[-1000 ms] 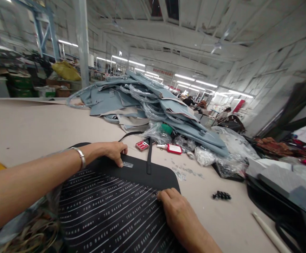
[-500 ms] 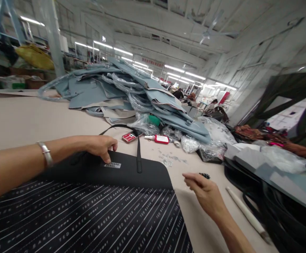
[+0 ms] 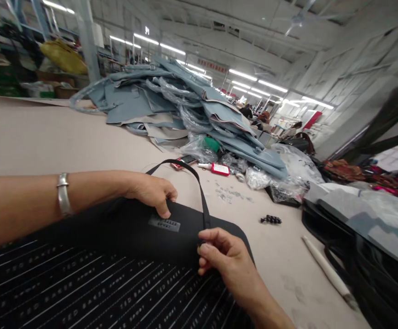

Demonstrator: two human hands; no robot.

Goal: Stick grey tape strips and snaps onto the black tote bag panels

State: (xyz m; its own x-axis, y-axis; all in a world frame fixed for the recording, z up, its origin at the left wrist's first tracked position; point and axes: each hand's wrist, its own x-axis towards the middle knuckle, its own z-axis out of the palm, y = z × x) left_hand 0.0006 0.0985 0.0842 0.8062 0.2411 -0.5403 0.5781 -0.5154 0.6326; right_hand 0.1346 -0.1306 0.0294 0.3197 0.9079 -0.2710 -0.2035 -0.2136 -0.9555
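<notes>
A black bag piece (image 3: 123, 237) with a striped, lettered lower part lies across the near left of the table. A metal label (image 3: 164, 224) sits on its plain upper band. My left hand (image 3: 154, 194) grips the band's top edge, thumb just above the label, fingers behind. A thin black strap (image 3: 199, 183) arches up from the band. My right hand (image 3: 224, 253) is closed at the strap's lower end, fingertips pinched on a small dark thing too hidden to name.
Blue-grey bag pieces (image 3: 133, 98) are heaped behind, with a red bottle (image 3: 219, 169) and small clear bits (image 3: 229, 194) in front. A black coiled item (image 3: 271, 220), a pale stick (image 3: 327, 269) and black pieces (image 3: 373, 256) lie right.
My right hand has moved left from over the bare table to the strap's end on the bag piece. My left hand stays on the top edge. The view has shifted slightly.
</notes>
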